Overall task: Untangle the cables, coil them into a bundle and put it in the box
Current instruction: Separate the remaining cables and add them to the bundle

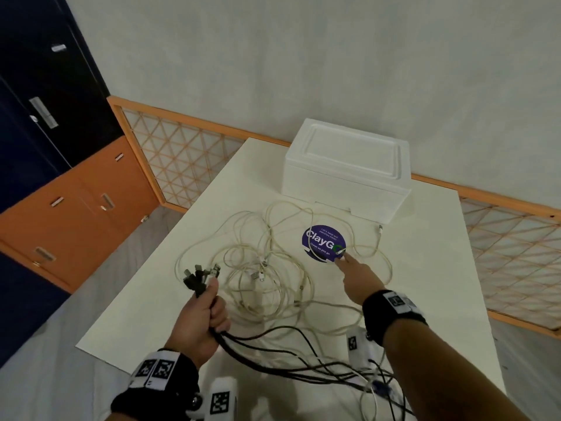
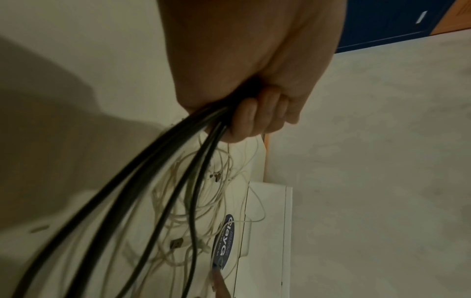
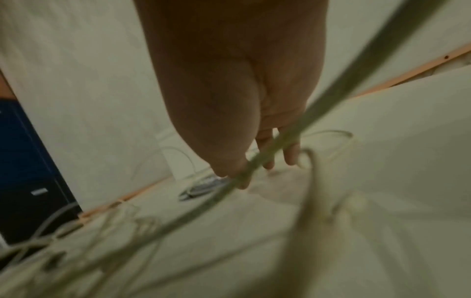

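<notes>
the left hand [image 1: 204,322] is gripping a bunch of black cables [image 1: 274,349] in a fist, fingers curled tight round them, with the dark plugs [image 1: 200,273] sticking up out of the top of the fist. the rest of those black cables is trailing down from the fist toward the near edge of the white surface [image 1: 425,268]. the right hand [image 1: 358,276] is reaching out flat with fingers straight and loose, fingertips touching down at the near edge of the round blue sticker [image 1: 323,243], right by a connector lying there; can't tell if it's actually pinching anything, looks more like just touching. the tangle of white cables [image 1: 267,268] is lying spread out on the surface just left of the sticker, between the two hands, with loops running over the sticker too. the white foam box [image 1: 346,174] is sitting just behind the sticker with its lid on, well apart from both hands. right wrist view is blurry, just straight fingers [image 3: 290,155] over the surface.
</notes>
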Demonstrator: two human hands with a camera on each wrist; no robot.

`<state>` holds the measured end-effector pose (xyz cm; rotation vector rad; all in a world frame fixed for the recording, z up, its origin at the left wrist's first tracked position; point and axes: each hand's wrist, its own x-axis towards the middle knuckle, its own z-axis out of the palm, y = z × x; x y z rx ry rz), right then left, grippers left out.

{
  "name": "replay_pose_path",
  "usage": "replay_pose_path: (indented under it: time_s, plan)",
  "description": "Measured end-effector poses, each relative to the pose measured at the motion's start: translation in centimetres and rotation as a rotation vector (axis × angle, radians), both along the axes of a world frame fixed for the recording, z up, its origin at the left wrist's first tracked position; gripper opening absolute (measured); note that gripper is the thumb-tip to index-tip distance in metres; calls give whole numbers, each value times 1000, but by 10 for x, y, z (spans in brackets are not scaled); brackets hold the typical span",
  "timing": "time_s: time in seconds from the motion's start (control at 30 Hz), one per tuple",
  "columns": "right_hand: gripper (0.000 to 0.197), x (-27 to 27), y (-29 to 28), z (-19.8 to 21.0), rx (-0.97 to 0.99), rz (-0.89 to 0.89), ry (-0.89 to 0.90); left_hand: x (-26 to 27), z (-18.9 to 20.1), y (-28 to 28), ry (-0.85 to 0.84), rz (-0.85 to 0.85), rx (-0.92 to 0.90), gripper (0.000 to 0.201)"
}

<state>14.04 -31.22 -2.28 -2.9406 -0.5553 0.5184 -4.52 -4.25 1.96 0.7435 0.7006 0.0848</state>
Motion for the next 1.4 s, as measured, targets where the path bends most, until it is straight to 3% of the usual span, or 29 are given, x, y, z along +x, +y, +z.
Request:
replay_pose_path:
  time_s: [0.1, 0.27, 0.37, 0.43, 0.53, 0.6, 0.67, 0.7, 0.8, 0.97, 1.07, 1.13, 1.23, 1.4]
  plan:
    - [52, 6, 4, -15, -95, 8, -88, -6, 8, -1, -35, -4, 38, 36]
    - [35, 7, 13, -7, -36, -24, -145, -10, 15, 1, -52, 120, 7, 38]
    - [35, 10, 15, 32, 215, -52, -245, 0, 28, -2, -111, 133, -1, 37]
    - [37, 9, 13, 73, 392, -55, -418, 8, 38, -6, -142, 97, 30, 37]
    - [21, -7, 11, 136, 620, -92, -621, 25, 55, -18, -205, 41, 99, 29]
    - [14, -28, 18, 163, 658, 17, -534, 37, 65, -30, -253, -7, 157, 21]
    - [10, -52, 30, 175, 645, 103, -322, 47, 77, -46, -287, -100, 255, 12]
    - [9, -63, 36, 176, 652, 117, -262, 50, 82, -54, -295, -159, 321, 16]
    - [5, -85, 50, 178, 869, 87, -205, 54, 92, -75, -318, -341, 464, 35]
    - [20, -97, 60, 178, 1137, 37, -79, 51, 94, -86, -307, -365, 477, 24]
    - [43, -92, 57, 164, 976, 37, 61, 49, 96, -77, -315, -304, 357, 30]
    - [44, -93, 59, 151, 879, 67, 175, 47, 94, -68, -314, -283, 364, 36]
    - [29, -93, 56, 134, 618, 155, 47, 44, 87, -48, -281, -205, 340, 35]
    - [28, -87, 42, 121, 284, 201, -83, 40, 73, 16, -129, -33, 292, 30]
